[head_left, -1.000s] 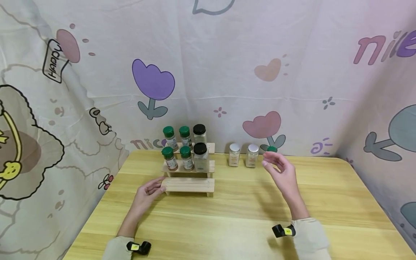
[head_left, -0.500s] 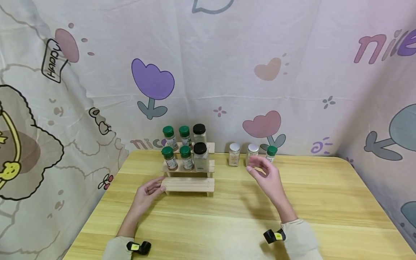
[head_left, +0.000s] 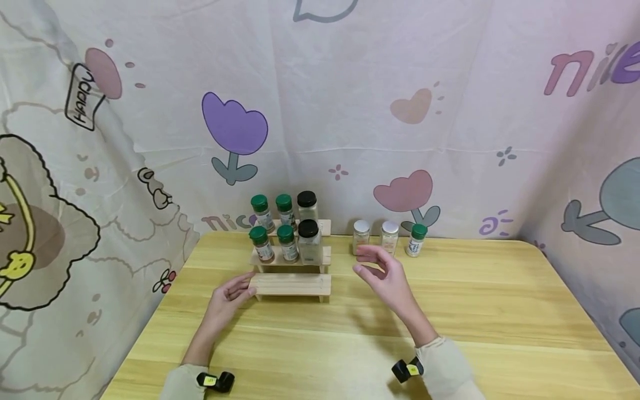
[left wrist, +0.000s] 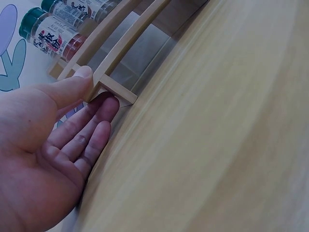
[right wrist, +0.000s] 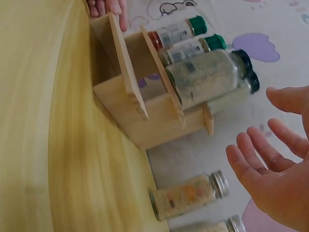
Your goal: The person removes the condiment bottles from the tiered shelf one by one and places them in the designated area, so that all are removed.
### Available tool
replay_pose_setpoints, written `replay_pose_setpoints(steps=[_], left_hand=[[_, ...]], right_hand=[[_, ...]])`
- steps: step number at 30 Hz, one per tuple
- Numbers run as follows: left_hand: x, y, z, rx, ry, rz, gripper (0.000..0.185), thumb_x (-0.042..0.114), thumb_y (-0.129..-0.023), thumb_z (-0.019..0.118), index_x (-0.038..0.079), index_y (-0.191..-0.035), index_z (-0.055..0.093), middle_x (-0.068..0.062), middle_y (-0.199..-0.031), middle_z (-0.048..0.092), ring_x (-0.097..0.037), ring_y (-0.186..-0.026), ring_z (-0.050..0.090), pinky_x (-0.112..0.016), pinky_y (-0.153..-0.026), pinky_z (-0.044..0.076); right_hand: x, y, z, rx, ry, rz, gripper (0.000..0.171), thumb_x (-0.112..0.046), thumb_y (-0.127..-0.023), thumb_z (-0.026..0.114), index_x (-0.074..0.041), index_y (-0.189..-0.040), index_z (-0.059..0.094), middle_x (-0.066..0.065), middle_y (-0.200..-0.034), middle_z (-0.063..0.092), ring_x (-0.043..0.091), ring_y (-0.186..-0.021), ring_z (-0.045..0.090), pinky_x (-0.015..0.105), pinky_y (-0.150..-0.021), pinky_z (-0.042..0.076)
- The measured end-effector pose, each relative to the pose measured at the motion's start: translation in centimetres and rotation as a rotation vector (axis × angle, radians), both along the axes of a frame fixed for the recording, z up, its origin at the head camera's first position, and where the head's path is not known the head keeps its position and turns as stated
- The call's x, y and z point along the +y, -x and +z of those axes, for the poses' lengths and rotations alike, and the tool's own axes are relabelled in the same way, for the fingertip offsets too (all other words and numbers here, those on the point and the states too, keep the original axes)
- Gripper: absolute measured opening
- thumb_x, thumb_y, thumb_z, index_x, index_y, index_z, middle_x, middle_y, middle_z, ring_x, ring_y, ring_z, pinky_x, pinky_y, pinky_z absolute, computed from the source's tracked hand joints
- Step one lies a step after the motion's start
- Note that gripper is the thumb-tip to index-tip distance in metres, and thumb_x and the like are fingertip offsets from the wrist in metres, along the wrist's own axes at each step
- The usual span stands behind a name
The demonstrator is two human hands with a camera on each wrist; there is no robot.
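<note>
A three-step wooden spice rack stands left of the table's middle. Its lower front step is bare; the two upper steps each carry two green-capped jars, like this one, and a black-lidded jar. My left hand holds the left end of the front step, thumb on top and fingertips below in the left wrist view. My right hand hovers with nothing in it, fingers loosely bent, in front of two silver-lidded spice jars. It partly covers the left silver-lidded jar; the other silver-lidded jar stands beside it.
A green-capped jar stands at the right end of the loose jars, near the table's back edge. Behind the wooden table hangs a printed cloth, with more cloth at both sides.
My right hand has moved left and slightly toward me, away from the green-capped jar, which now shows fully. My left hand stays at the rack.
</note>
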State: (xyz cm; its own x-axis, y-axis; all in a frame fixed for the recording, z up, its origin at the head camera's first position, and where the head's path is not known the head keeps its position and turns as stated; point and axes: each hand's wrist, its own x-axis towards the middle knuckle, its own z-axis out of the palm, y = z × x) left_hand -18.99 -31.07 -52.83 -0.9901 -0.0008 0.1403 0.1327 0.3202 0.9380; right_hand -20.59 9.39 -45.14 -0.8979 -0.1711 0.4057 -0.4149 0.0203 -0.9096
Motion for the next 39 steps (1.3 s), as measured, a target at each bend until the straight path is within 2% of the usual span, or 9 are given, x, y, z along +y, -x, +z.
replay_pose_setpoints(steps=[5, 10, 21, 25, 30, 35, 39], left_hand=[[-0.3, -0.2, -0.1, -0.017, 0.0, 0.007, 0.048, 0.021, -0.099, 0.072, 0.003, -0.141, 0.061, -0.022, -0.126, 0.068, -0.003, -0.106, 0.066, -0.018, -0.087, 0.055], [-0.5, -0.2, -0.1, -0.015, 0.005, 0.009, 0.048, 0.021, -0.099, 0.072, 0.002, -0.141, 0.06, -0.021, -0.126, 0.068, -0.002, -0.105, 0.066, -0.019, -0.086, 0.056], [-0.4, -0.1, 0.0, 0.007, 0.021, -0.001, 0.046, 0.02, -0.1, 0.071, 0.002, -0.142, 0.061, -0.023, -0.128, 0.067, -0.002, -0.106, 0.065, -0.018, -0.086, 0.055], [-0.3, 0.0, 0.2, 0.008, 0.016, -0.014, 0.047, 0.017, -0.1, 0.07, 0.002, -0.143, 0.059, -0.024, -0.129, 0.066, -0.002, -0.106, 0.065, -0.017, -0.085, 0.055], [-0.1, 0.0, 0.3, -0.007, 0.011, -0.009, 0.048, 0.019, -0.099, 0.072, 0.003, -0.143, 0.06, -0.023, -0.128, 0.067, -0.002, -0.105, 0.065, -0.017, -0.086, 0.055], [0.0, 0.0, 0.4, -0.008, 0.011, -0.01, 0.047, 0.019, -0.099, 0.072, 0.003, -0.142, 0.06, -0.022, -0.128, 0.068, -0.002, -0.106, 0.065, -0.016, -0.086, 0.054], [0.0, 0.0, 0.3, -0.007, 0.011, -0.009, 0.047, 0.019, -0.099, 0.072, 0.004, -0.142, 0.061, -0.022, -0.128, 0.068, -0.001, -0.106, 0.065, -0.016, -0.086, 0.054]], right_hand=[[-1.5, 0.4, 0.6, 0.014, 0.011, 0.027, 0.041, -0.003, -0.093, 0.076, 0.001, -0.132, 0.062, 0.016, -0.127, 0.066, 0.03, -0.115, 0.064, 0.044, -0.098, 0.055], [-2.9, 1.0, 1.3, 0.021, 0.005, 0.045, 0.039, -0.005, -0.094, 0.076, -0.004, -0.131, 0.063, 0.015, -0.127, 0.067, 0.033, -0.115, 0.064, 0.043, -0.098, 0.055], [-5.5, 3.0, 2.1, 0.06, -0.021, 0.042, 0.043, -0.006, -0.092, 0.077, -0.003, -0.132, 0.062, 0.013, -0.128, 0.066, 0.031, -0.117, 0.063, 0.05, -0.099, 0.054], [-6.1, 3.5, 2.8, 0.055, -0.008, 0.047, 0.044, -0.004, -0.093, 0.076, 0.002, -0.133, 0.061, 0.018, -0.132, 0.063, 0.039, -0.12, 0.06, 0.058, -0.102, 0.05], [-7.1, 4.2, 2.9, 0.06, -0.011, 0.033, 0.046, -0.004, -0.093, 0.076, 0.003, -0.135, 0.06, 0.02, -0.133, 0.063, 0.039, -0.12, 0.06, 0.056, -0.102, 0.05], [-8.0, 3.7, 4.2, 0.039, -0.008, 0.051, 0.048, 0.001, -0.093, 0.074, 0.01, -0.137, 0.056, 0.028, -0.133, 0.06, 0.048, -0.123, 0.055, 0.064, -0.103, 0.046], [-8.5, 4.0, 4.0, 0.022, -0.036, 0.038, 0.05, -0.002, -0.093, 0.075, 0.008, -0.138, 0.056, 0.027, -0.133, 0.06, 0.044, -0.125, 0.055, 0.063, -0.103, 0.047]])
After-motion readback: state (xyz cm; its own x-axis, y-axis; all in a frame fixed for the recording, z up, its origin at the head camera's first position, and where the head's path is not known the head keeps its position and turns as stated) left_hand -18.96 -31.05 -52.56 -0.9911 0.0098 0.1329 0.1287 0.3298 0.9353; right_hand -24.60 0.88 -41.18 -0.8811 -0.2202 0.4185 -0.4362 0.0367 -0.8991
